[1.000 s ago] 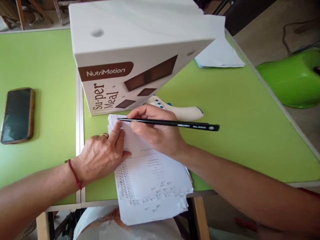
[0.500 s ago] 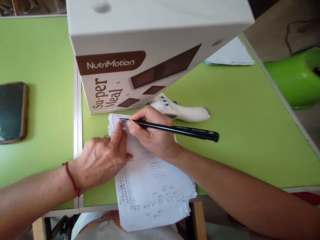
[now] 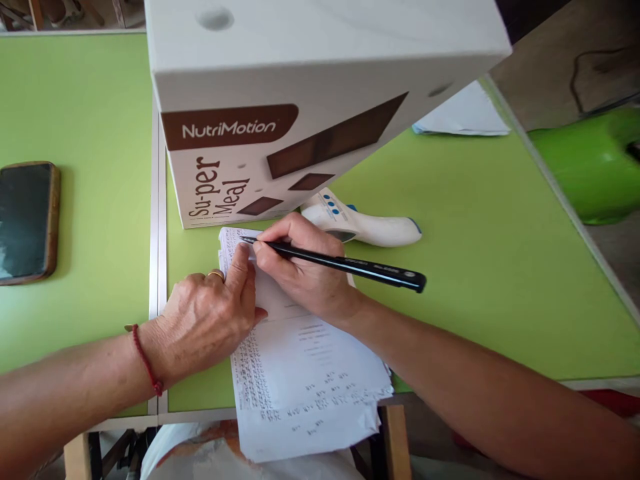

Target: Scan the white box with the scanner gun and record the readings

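Observation:
A stack of handwritten papers (image 3: 300,373) lies at the table's front edge, its lower part hanging over. My right hand (image 3: 310,270) is closed around a black pen (image 3: 370,268) in a writing grip. The pen's tip meets the upper left part of the top sheet, among small rows of handwriting. My left hand (image 3: 213,320) rests on the left side of the papers and holds nothing. Its index finger is stretched out, close beside the pen tip, and its thumb is out to the side. Some fingers are tucked under and partly hidden.
A large white box (image 3: 240,87) stands just behind the papers. Between it and my right hand lies a white handheld thermometer (image 3: 375,227). A phone (image 3: 27,223) is on the left; folded paper (image 3: 465,113) lies far right on the green table (image 3: 500,267). Beyond is a green stool-like object (image 3: 585,167).
The pen's rear end has swung slightly toward me and to the left, while its tip stays near the same spot. My left hand keeps its place. The view has shifted slightly.

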Motion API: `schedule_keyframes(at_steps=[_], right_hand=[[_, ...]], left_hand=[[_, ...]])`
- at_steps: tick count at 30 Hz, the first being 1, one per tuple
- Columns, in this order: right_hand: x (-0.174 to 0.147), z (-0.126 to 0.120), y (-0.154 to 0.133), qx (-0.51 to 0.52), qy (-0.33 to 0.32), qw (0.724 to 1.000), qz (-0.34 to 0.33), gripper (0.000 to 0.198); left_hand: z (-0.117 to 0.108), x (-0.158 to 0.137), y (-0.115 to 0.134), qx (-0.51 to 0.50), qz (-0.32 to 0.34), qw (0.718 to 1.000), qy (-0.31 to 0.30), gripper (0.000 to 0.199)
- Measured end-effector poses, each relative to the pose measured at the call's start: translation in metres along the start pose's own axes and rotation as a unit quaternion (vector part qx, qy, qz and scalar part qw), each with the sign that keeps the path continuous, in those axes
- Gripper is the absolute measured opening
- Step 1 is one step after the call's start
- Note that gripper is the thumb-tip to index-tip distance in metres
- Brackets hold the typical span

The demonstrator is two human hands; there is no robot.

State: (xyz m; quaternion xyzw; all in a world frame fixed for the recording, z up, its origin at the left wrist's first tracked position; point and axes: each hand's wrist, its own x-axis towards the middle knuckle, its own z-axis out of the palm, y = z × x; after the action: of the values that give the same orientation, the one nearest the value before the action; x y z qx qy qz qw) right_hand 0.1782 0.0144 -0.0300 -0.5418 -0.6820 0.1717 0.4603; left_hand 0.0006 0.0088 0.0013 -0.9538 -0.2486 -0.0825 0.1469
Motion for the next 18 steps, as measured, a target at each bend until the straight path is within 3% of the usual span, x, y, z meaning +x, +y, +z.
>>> schedule_keyframes(at_steps=[7,18], right_hand=[[-0.0003,0.0001,0.0025,-0.005,0.001,1.000,0.005,0.020],[0.0001,0.0004,0.0004,0.007,0.021,1.000,-0.011,0.014]], left_hand=[[0.0008,-0.0009,-0.0004,0.002,0.007,1.000,-0.026,0.043],[0.0009,-0.0006,-0.0017,-0.005,0.004,1.000,0.007,0.048]])
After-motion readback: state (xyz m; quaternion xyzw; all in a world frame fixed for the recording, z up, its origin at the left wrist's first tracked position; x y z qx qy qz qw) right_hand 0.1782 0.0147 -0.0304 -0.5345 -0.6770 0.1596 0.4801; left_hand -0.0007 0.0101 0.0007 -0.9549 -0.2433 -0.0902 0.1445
